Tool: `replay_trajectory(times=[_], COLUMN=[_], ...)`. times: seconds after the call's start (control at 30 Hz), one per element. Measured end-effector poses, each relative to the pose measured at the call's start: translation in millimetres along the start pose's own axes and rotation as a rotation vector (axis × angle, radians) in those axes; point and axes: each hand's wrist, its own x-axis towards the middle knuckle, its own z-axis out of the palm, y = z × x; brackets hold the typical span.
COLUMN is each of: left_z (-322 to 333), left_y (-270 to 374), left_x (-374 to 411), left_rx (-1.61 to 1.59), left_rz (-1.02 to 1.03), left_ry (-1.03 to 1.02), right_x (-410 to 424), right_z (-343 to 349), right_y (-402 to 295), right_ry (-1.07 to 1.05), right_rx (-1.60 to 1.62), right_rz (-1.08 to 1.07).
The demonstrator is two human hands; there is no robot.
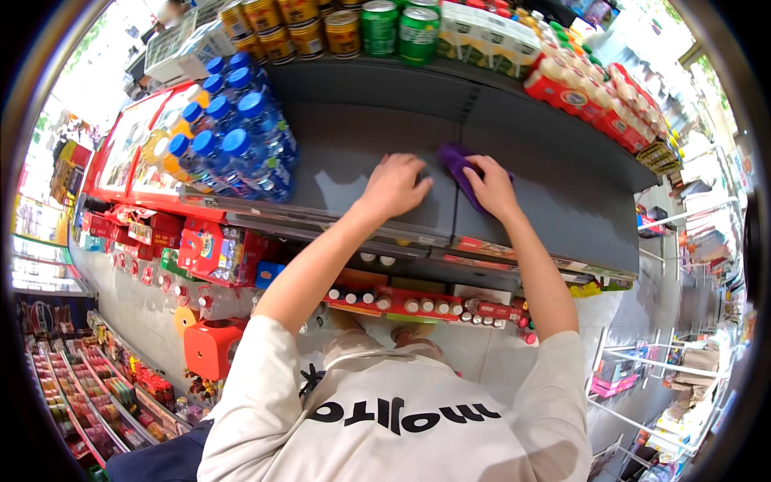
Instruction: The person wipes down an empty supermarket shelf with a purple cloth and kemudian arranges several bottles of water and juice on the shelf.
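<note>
My right hand [491, 187] grips a purple cloth [462, 172] that lies against the dark grey metal shelf [560, 205], just right of the seam between two shelf panels. To its left, my left hand [396, 185] is over the same shelf, fingers curled and apart, holding nothing; whether its fingertips touch the surface cannot be told. Water bottles with blue caps [235, 143] are grouped upright on the shelf's left part.
Green drink cans [418, 35], yellow cans [342, 33] and packs of small red-and-white bottles [587, 102] line the upper shelf behind. Bottles in red trays [415, 302] sit below. A red stool [208, 349] stands at lower left, white wire racks [656, 361] at right.
</note>
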Motion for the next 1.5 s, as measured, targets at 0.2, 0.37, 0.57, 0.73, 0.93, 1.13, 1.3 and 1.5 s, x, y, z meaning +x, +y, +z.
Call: replay_trajectory(times=[0.2, 0.37, 0.57, 0.73, 0.93, 1.13, 1.3, 1.5], left_z=[-99, -140, -143, -132, -136, -135, -133, -129], left_y=[-3, -45, -75, -92, -92, -97, -97, -91], left_x=[-102, -152, -174, -180, -181, -181, -184, -177], left_rx=[-0.172, -0.106, 0.049, 0.086, 0.133, 0.115, 0.144, 0.130], left_rz=[-0.052, -0.060, 0.026, 0.057, 0.124, 0.157, 0.083, 0.126], left_ry=[0.057, 0.163, 0.098, 0.026, 0.013, 0.042, 0.017, 0.050], right_x=[95, 119, 70, 18, -7, -22, -61, -116], right_z=[101, 148, 148, 130, 129, 82, -17, -116], right_y=[-66, -129, -165, -187, -199, -258, -399, -455], right_ry=[-0.016, -0.130, -0.233, -0.361, -0.282, 0.029, 0.314, -0.060], right_rx=[-0.123, -0.132, -0.077, -0.126, -0.120, 0.031, 0.301, 0.261], right_rz=[-0.086, -0.159, -0.288, -0.226, -0.192, -0.264, -1.021, -0.919])
